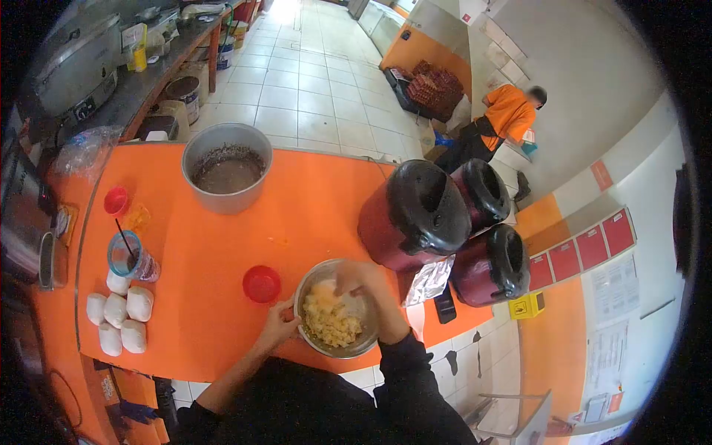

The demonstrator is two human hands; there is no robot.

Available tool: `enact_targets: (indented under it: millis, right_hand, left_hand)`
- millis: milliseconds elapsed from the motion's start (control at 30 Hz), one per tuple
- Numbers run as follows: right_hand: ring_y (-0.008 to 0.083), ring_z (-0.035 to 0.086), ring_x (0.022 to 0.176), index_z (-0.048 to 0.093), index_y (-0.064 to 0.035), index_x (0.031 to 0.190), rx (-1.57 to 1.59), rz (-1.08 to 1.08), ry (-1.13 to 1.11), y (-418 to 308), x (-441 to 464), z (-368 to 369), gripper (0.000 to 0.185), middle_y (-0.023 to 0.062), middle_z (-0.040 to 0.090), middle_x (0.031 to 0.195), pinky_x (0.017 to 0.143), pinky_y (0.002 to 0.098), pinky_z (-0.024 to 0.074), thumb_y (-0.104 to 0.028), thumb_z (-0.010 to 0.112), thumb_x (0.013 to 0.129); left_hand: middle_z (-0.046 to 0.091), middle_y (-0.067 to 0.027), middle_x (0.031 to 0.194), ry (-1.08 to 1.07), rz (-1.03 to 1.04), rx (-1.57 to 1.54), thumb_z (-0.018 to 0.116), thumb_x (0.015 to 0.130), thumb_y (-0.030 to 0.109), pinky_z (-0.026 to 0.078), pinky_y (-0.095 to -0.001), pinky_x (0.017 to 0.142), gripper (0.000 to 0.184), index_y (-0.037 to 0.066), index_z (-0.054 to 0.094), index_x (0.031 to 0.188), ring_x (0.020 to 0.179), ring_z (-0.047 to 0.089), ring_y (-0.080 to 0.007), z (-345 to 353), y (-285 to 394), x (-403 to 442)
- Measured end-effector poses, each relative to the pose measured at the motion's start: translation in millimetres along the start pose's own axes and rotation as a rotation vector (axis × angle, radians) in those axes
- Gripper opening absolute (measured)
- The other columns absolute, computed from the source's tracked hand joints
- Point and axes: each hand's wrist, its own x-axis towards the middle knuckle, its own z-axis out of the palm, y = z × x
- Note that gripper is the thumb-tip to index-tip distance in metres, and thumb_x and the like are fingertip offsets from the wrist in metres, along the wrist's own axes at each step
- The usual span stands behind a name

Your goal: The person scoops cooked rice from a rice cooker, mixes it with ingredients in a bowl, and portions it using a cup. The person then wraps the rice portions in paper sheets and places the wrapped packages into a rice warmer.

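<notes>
A metal mixing bowl (303, 285) stands near the front edge of the orange table, with a yellow, crumbly mixture (332, 319) inside. My left hand (280, 324) grips the bowl's left rim, thumb and fingers around it. Over the far right part of the bowl, my right hand (357, 278) reaches in above the mixture. Motion smears its fingers, so I cannot make out their pose or whether they hold anything. Just left of the bowl is a small red bowl (262, 284), apart from both hands.
A large metal pot (227, 196) with dark residue stands at the far edge. Several white dough balls (116, 310) lie left beside a cup (133, 259). Dark red lidded containers (386, 230), foil (430, 280) and a phone (445, 305) are right. A person in orange (510, 111) stands beyond.
</notes>
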Motion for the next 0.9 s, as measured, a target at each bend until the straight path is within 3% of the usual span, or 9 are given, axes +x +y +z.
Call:
enact_targets:
  millis: [33,167,233,333,433,600,700,867,900]
  right_hand:
    - [0.0233,0.061,0.054,0.065,0.0001,0.083,-0.099,-0.090,-0.087,-33,-10,-1,0.024,0.0105,0.064,0.069,0.047,0.0388,0.0483,-0.020,0.069,0.071]
    - [0.0288,0.066,0.067,0.067,-0.0088,0.076,-0.565,-0.430,0.548,-30,-22,120,0.007,0.0130,0.067,0.078,0.057,0.0376,0.0520,-0.012,0.061,0.073]
    - [0.0263,0.066,0.069,0.065,-0.0089,0.069,-0.732,-0.217,0.367,-91,-101,84,0.012,0.0114,0.066,0.075,0.058,0.0374,0.0517,-0.009,0.056,0.077]
    - [0.0261,0.066,0.067,0.064,-0.0080,0.069,-0.629,-0.264,0.248,-73,-138,107,0.010,0.0111,0.065,0.070,0.056,0.0392,0.0506,-0.011,0.058,0.076]
    - [0.0278,0.065,0.062,0.064,-0.0071,0.072,-0.429,-0.345,0.432,-16,-101,160,0.010,0.0117,0.063,0.066,0.051,0.0408,0.0496,-0.010,0.056,0.077]
    - [0.0297,0.066,0.066,0.067,-0.0070,0.080,-0.374,-0.170,0.282,-48,-143,67,0.014,0.0156,0.066,0.073,0.058,0.0434,0.0520,-0.010,0.053,0.080]
    - [0.0277,0.067,0.066,0.066,-0.0051,0.080,-0.387,-0.248,0.345,3,-67,154,0.013,0.0160,0.066,0.074,0.057,0.0428,0.0520,-0.011,0.055,0.081]
    - [0.0280,0.067,0.072,0.068,-0.0061,0.090,-0.183,0.102,-0.147,-83,-148,14,0.016,0.0140,0.068,0.080,0.063,0.0389,0.0526,-0.015,0.056,0.083]
    - [0.0270,0.066,0.068,0.067,-0.0040,0.089,-0.212,0.021,-0.007,-64,-125,45,0.015,0.0146,0.067,0.077,0.059,0.0378,0.0526,-0.014,0.058,0.082]
  left_hand:
    - [0.041,-0.0117,0.119,0.000,-0.029,-0.036,0.053,0.084,-0.007,0.062,-0.0349,0.062,0.052,0.002,0.042,0.134,0.091,0.063,-0.0255,2,8,-4]
    - [0.041,-0.0122,0.123,-0.032,0.131,0.007,0.054,0.084,-0.006,0.062,-0.0340,0.060,0.051,0.002,0.043,0.133,0.093,0.063,-0.0264,-9,-10,3]
    - [0.041,-0.0123,0.125,-0.010,-0.031,-0.115,0.054,0.084,-0.006,0.062,-0.0340,0.060,0.051,0.002,0.043,0.133,0.095,0.062,-0.0271,-6,0,1]
    - [0.041,-0.0122,0.126,0.023,0.044,-0.100,0.055,0.084,-0.005,0.062,-0.0319,0.059,0.052,0.001,0.042,0.134,0.092,0.064,-0.0267,-5,-6,7]
    - [0.039,-0.0123,0.130,-0.002,0.105,0.004,0.055,0.084,-0.005,0.062,-0.0303,0.059,0.053,0.001,0.041,0.135,0.086,0.065,-0.0253,-8,-12,10]
    - [0.037,-0.0129,0.134,-0.001,0.037,-0.048,0.053,0.083,-0.006,0.061,-0.0291,0.058,0.055,0.002,0.040,0.136,0.078,0.066,-0.0221,-7,3,9]
    - [0.039,-0.0135,0.134,0.001,0.035,0.004,0.053,0.083,-0.006,0.061,-0.0293,0.059,0.055,0.003,0.041,0.136,0.078,0.065,-0.0216,-4,12,1]
    - [0.044,-0.0129,0.129,0.011,0.018,-0.060,0.051,0.083,-0.007,0.062,-0.0328,0.061,0.057,0.006,0.040,0.137,0.085,0.065,-0.0241,-2,12,-2]
    - [0.045,-0.0126,0.128,-0.001,0.015,-0.081,0.051,0.083,-0.007,0.062,-0.0338,0.062,0.057,0.007,0.039,0.137,0.086,0.065,-0.0246,-1,15,-3]
